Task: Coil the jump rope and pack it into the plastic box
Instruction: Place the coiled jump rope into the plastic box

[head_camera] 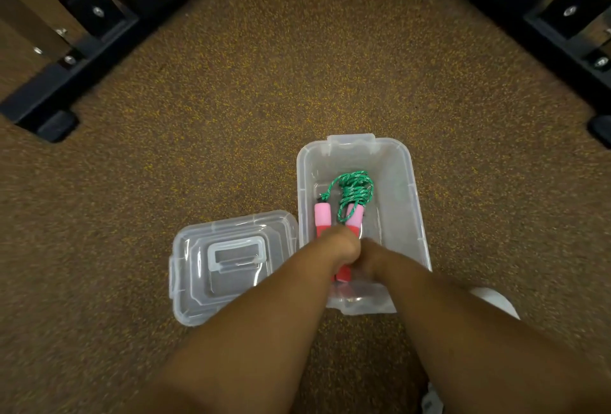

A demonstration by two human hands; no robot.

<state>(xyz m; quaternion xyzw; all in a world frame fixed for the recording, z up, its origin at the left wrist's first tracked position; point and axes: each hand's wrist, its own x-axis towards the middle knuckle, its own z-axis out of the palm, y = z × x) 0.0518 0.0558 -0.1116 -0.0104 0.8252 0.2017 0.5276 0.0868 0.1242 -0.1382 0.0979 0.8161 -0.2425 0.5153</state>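
Observation:
A clear plastic box [410, 202] stands open on the carpet. Inside it lies the jump rope: a bundle of coiled green cord [355, 190] at the far end, and two pink and red handles [323, 218] side by side. My left hand [340, 245] and my right hand [373, 261] are both down in the near half of the box, closed around the red ends of the handles. My fingers are hidden under my wrists.
The box's clear lid [231, 265] lies upside down on the carpet, touching the box's left side. Black furniture bases [66, 83] sit at the far left and far right [568, 50]. A white shoe [496, 301] shows near the box's right.

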